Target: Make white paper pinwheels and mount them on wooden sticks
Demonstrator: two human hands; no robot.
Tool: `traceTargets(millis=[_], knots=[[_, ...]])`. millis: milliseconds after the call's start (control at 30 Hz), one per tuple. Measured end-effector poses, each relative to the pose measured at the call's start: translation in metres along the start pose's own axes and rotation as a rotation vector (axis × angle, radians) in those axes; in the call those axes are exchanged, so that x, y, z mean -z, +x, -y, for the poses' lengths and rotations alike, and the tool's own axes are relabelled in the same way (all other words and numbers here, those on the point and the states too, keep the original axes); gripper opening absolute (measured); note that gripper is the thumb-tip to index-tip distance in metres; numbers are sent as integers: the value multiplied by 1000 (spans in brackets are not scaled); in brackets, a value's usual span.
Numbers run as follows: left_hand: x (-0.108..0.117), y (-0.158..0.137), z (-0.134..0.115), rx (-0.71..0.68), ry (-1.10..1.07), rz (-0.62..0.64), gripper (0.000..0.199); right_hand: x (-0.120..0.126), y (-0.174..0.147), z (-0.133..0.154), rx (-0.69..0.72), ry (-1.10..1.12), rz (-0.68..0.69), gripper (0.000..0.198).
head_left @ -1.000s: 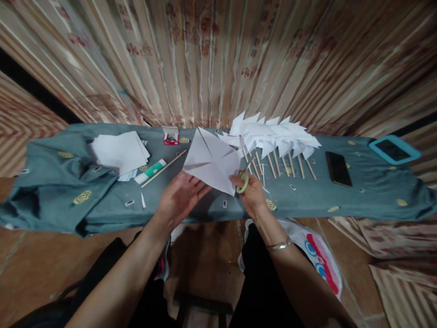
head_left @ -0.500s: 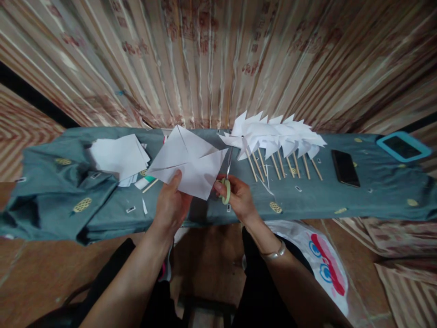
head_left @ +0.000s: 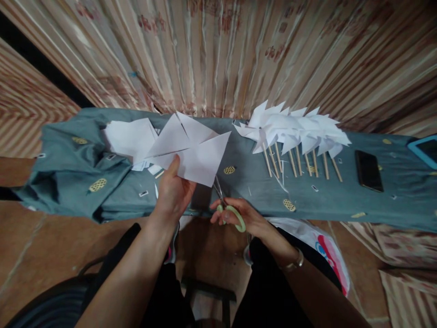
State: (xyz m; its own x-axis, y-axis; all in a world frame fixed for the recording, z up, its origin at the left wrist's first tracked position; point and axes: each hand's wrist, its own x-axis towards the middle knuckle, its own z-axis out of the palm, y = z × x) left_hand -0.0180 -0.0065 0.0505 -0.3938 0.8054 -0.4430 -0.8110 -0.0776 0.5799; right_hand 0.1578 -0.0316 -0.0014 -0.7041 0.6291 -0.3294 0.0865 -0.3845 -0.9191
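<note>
My left hand [head_left: 175,191] pinches a white square sheet of paper [head_left: 201,159] at its lower left side, thumb on top. Slits run from the sheet's corners toward its middle. Below the sheet's lower right corner, my right hand [head_left: 241,216] is closed around scissors [head_left: 235,216] with pale green handles. Their blades point up toward the paper's lower edge, and the tips are partly hidden near it. To the right lies a row of white paper pinwheels [head_left: 297,127] on wooden sticks, overlapping one another.
A stack of white paper [head_left: 128,136] lies at the left on a long table with a green cloth [head_left: 68,173]. Toward the right are a black phone [head_left: 368,171] and a blue-framed tablet [head_left: 423,150]. Thin paper strips [head_left: 280,182] lie below the pinwheels. A striped curtain hangs behind.
My right hand has drawn the scissors down, away from the sheet's right side, and turned them. The left hand still holds the sheet. The view has shifted, moving the table's things rightward.
</note>
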Motion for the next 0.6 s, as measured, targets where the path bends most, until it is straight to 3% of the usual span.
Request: traceTargets(millis=[300, 600], knots=[[16, 8, 12, -36, 95, 135, 27, -5, 4, -1, 42, 47, -35, 46], [13, 4, 14, 1, 100, 90, 26, -6, 5, 2, 6, 80, -62, 48]])
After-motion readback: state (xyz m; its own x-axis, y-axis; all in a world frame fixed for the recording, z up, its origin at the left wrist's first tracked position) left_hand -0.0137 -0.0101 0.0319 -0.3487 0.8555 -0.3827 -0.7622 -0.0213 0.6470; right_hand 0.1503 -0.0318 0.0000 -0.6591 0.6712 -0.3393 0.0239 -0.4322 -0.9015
